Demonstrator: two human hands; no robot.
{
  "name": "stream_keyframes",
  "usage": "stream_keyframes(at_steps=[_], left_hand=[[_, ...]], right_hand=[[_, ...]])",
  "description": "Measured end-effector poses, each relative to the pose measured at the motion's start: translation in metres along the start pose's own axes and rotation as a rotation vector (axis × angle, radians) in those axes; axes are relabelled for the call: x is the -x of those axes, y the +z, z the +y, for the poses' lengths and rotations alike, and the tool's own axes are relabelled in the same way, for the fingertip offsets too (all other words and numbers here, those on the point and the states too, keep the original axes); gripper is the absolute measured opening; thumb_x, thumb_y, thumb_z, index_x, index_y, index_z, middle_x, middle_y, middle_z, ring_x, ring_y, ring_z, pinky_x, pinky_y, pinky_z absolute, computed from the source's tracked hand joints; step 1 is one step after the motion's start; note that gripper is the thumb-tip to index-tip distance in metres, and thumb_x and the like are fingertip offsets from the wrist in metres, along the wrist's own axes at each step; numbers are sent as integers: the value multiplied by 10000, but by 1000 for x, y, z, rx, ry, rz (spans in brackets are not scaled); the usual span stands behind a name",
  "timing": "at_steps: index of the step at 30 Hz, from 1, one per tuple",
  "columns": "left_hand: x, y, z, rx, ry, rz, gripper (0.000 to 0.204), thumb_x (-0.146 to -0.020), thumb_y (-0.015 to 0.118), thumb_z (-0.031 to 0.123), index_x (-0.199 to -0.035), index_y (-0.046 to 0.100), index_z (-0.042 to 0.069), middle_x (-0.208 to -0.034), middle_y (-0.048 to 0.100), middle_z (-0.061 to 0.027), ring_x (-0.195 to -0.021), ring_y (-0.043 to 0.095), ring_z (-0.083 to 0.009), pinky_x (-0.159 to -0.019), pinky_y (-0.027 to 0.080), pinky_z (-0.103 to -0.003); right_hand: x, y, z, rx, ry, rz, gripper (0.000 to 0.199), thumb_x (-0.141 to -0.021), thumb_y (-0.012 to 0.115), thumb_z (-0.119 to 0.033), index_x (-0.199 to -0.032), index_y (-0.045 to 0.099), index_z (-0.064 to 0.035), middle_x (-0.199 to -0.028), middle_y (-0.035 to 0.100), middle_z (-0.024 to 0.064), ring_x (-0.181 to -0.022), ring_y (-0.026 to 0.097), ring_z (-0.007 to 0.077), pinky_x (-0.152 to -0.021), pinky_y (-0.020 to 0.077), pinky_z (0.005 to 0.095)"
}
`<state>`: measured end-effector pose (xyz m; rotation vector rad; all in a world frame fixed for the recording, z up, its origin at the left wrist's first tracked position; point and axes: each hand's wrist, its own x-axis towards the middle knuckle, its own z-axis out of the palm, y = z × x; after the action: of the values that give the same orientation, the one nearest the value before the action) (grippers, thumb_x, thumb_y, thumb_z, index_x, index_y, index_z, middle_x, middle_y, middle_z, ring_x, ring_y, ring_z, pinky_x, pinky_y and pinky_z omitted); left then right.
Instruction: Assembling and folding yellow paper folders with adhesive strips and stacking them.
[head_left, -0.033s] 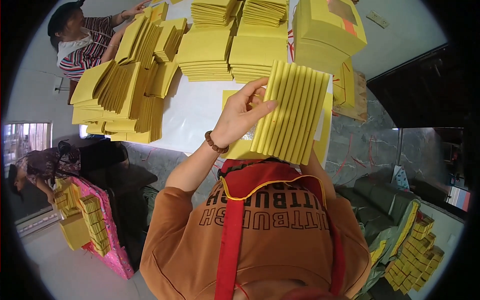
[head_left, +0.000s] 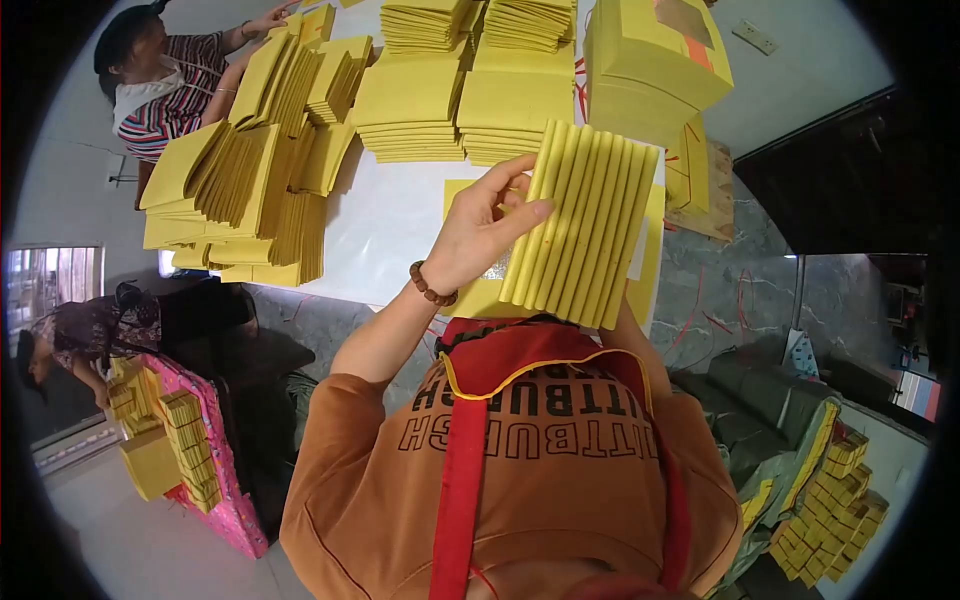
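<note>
pinching the left side of a ridged yellow bundle [head_left: 585, 235], the left hand [head_left: 480, 230] has its thumb on the front face and its other fingers curled at the side, their tips hidden. the right hand is concealed behind the bundle, so its fingers cannot be told; only the right forearm [head_left: 640, 348] shows. the bundle is held up over the near edge of the white surface [head_left: 375, 245], toward the near right corner. it looks like folded card: probably fairly light, stiff along the ridges, easily creased, its pieces apt to slide apart. both long sides seem the best hold, pressed evenly. compared with the earlier frame, hardly anything differs; bundle and left hand keep the same pose.
</note>
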<state>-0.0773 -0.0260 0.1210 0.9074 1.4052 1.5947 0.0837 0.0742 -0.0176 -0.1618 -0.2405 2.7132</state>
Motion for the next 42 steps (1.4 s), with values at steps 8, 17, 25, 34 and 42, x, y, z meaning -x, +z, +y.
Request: stream_keyframes(at_steps=[8, 17, 25, 34, 42], left_hand=[[-2, 1, -12, -171, 103, 42, 529, -797, 636, 150, -1259, 425, 3, -905, 538, -21, -769, 483, -77, -662, 441, -219], [1, 12, 5, -508, 90, 70, 757, -723, 685, 276, -1333, 279, 83, -913, 536, -115, -691, 532, -182, -612, 464, -285], [1, 16, 14, -549, 68, 43, 777, -713, 665, 265, -1337, 244, 71, -1051, 553, -201, -911, 584, -318, -761, 477, -378], [6, 19, 19, -757, 201, 111, 757, -678, 602, 125, -1336, 233, 64, -1175, 466, -231, -987, 545, -368, -813, 467, -404], [6, 20, 10, -900, 423, 171, 500, -706, 560, 46, -1168, 368, 50, -1254, 400, -211, -696, 590, -314, -628, 485, -370]], right_hand=[[19, 0, 6, -37, 27, -20, 530, -908, 362, -411, -1287, 399, -43, -1201, 526, 142, -1058, 549, 276, -895, 465, 415], [13, -1, 7, -84, 59, -48, 535, -903, 381, -410, -1291, 393, -42, -1209, 521, 144, -1066, 545, 273, -905, 459, 419], [-39, -5, 7, -114, 78, -77, 541, -898, 397, -410, -1294, 388, -41, -1216, 515, 146, -1073, 542, 271, -913, 453, 423], [-32, -7, 10, -147, 105, -122, 549, -893, 416, -409, -1297, 382, -40, -1223, 510, 147, -1081, 538, 268, -922, 447, 428], [-28, -13, 7, -173, 123, -160, 556, -889, 430, -409, -1300, 377, -39, -1229, 505, 149, -1087, 535, 266, -929, 442, 431]])
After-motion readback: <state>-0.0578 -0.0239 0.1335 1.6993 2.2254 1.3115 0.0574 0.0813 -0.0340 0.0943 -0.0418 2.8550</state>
